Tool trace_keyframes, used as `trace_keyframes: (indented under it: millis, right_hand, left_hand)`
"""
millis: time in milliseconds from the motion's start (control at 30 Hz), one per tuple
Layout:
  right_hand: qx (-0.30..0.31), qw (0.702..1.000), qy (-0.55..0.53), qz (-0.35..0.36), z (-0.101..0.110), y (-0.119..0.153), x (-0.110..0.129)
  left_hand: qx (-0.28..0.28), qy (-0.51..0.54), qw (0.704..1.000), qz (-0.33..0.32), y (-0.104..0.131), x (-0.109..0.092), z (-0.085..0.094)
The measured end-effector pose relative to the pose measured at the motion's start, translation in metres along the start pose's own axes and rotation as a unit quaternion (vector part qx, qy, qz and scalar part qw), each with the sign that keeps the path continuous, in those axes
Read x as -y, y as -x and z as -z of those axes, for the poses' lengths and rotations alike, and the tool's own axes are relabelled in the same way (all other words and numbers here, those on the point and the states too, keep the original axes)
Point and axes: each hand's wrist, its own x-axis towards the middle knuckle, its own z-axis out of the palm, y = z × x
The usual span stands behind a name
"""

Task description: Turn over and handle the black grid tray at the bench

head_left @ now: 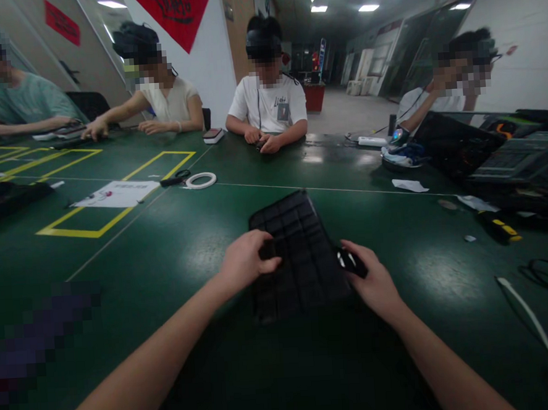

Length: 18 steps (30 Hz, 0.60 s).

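A black quilted pad or pouch [300, 253] is tilted above the green table in the middle of the head view. My left hand [249, 259] pinches its left part between thumb and fingers. At its right edge, my right hand [371, 279] is closed around a small shiny black object [352, 262], whose exact kind I cannot make out. That object touches or lies very near the pad's edge.
On the green table [187, 235] are a white tape ring [201, 181], a white paper [118, 194], yellow tape outlines and a yellow-black tool [499, 227]. Cables and dark equipment stand at right. Several people sit across the table.
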Motion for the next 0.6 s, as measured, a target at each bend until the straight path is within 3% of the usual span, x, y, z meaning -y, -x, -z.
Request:
trace_keyframes:
  millis: [67,133,200,267,433,600]
  right_hand:
    - [-0.071,0.994,0.07,-0.049,0.011,-0.008,-0.012]
    - [-0.135,0.976,0.143,-0.09,0.021,-0.015,-0.027]
    - [-0.137,0.967,0.182,-0.111,0.027,-0.02,-0.041]
    - [-0.117,0.959,0.226,-0.122,0.029,-0.022,-0.049]
    - [-0.131,0.925,0.327,-0.144,0.029,-0.023,-0.052]
    - [-0.059,0.956,0.259,-0.127,0.025,-0.023,-0.055]
  left_hand:
    - [-0.036,-0.083,0.991,0.093,-0.007,0.029,0.019]
    - [-0.035,-0.14,0.972,0.184,-0.009,0.057,0.038]
    - [0.003,-0.161,0.95,0.269,-0.006,0.079,0.052]
    - [0.033,-0.165,0.936,0.31,-0.002,0.091,0.062]
    - [0.068,-0.19,0.936,0.287,0.005,0.097,0.071]
    - [0.057,-0.214,0.933,0.282,0.001,0.092,0.062]
